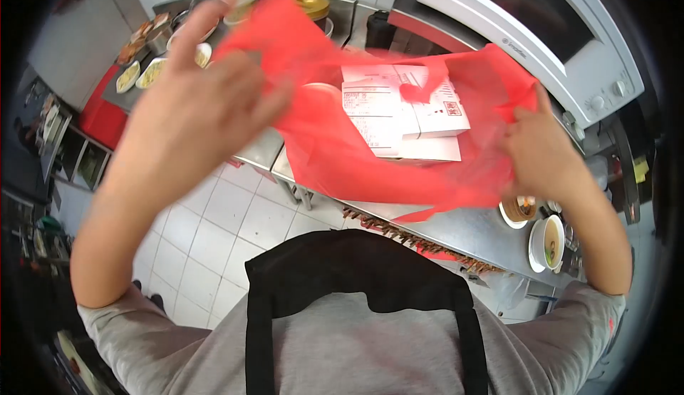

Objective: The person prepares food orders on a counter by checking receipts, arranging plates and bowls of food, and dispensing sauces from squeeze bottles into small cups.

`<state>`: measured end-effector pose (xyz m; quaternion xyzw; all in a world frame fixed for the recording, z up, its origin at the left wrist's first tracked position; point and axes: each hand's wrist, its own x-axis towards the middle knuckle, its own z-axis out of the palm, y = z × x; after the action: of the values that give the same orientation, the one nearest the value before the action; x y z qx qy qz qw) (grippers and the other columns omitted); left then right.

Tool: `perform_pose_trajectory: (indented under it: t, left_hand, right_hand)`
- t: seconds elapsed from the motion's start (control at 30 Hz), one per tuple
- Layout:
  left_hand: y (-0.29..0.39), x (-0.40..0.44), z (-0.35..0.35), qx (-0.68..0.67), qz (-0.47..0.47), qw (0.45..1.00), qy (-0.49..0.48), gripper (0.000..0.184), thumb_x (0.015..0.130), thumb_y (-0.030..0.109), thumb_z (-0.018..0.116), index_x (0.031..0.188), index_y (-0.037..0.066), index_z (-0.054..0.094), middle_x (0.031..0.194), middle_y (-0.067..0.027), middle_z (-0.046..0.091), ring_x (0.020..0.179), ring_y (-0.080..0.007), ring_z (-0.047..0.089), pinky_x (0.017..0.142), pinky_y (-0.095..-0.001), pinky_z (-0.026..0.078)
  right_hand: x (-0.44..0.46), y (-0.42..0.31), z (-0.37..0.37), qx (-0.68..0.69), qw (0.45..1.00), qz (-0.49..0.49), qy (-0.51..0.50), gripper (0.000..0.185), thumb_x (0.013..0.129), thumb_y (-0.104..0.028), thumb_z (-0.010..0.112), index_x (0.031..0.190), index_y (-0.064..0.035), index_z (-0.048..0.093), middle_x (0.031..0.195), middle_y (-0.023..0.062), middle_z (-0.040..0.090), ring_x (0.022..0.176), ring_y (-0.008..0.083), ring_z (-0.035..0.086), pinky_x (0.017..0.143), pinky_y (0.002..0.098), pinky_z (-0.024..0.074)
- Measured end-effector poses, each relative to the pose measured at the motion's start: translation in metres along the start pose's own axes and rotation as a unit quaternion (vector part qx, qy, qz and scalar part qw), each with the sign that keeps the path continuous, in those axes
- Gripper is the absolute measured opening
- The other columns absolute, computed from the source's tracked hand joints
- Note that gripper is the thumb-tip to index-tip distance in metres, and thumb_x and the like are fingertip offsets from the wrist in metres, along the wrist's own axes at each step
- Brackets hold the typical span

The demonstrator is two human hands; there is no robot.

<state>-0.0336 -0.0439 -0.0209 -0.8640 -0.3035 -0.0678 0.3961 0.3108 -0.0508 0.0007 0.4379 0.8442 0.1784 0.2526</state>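
A red plastic bag [335,170] is spread wide in front of me, its mouth facing up. Inside lie white boxes [434,120], with a printed receipt [370,113] on top. Beside them is a round pale container [320,94], partly covered by the bag. My left hand [214,99], smeared by motion, is at the bag's raised left side; its index finger sticks up while the other fingers look curled on the plastic. My right hand [545,145] grips the bag's right edge, fingers closed on it.
A white microwave [527,21] stands at the right back. Bowls of food [548,244] are on the steel counter [456,231] at the lower right. White dishes [152,73] stand at the left. Yellow-lidded containers [311,6] are behind the bag. Tiled floor [214,224] shows below.
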Motion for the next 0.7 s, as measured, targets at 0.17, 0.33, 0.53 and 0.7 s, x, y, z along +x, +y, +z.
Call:
perform_pose_trajectory:
  t: [0.17,0.33,0.53,0.7]
  left_hand:
    - [-0.071,0.005,0.007,0.014,-0.011,0.998,0.059,0.015,0.069,0.004,0.055,0.083,0.008,0.051,0.07,-0.0022,0.051,0.072,-0.0172,0.054,0.096,-0.043,0.034]
    - [-0.112,0.018,0.052,-0.204,-0.113,0.965,0.119,0.014,0.078,0.006,0.058,0.092,0.006,0.054,0.079,-0.0022,0.056,0.07,-0.014,0.054,0.079,-0.0307,0.044]
    - [-0.128,0.061,0.066,-0.59,-0.359,0.711,0.129,0.016,0.089,0.019,0.053,0.098,0.007,0.057,0.085,0.0003,0.057,0.071,-0.0058,0.053,0.057,-0.0206,0.045]
    - [-0.101,0.094,0.052,-0.771,-0.239,0.581,0.1,0.031,0.085,0.019,0.057,0.113,0.006,0.052,0.084,-0.0037,0.059,0.074,-0.0102,0.058,0.068,-0.0229,0.048]
  right_hand:
    - [-0.017,0.046,-0.01,-0.003,0.994,0.108,0.02,0.038,0.058,-0.041,0.073,0.068,-0.0057,0.064,0.071,0.0066,0.058,0.088,0.0238,0.052,0.104,0.0501,0.0204]
    - [-0.026,0.08,-0.015,-0.051,0.966,0.1,0.233,0.021,0.053,-0.012,0.07,0.063,-0.004,0.054,0.078,0.0075,0.052,0.082,0.024,0.05,0.085,0.0397,0.0354]
    - [0.004,0.062,-0.036,0.215,0.81,0.017,0.545,0.024,0.061,0.0,0.062,0.068,-0.0038,0.039,0.077,0.0049,0.051,0.073,0.0141,0.05,0.063,0.0249,0.0395]
    - [0.043,0.054,-0.038,0.77,0.537,-0.221,0.265,0.023,0.073,-0.004,0.063,0.08,-0.0056,0.041,0.076,0.0022,0.049,0.077,0.0099,0.05,0.066,0.0253,0.0442]
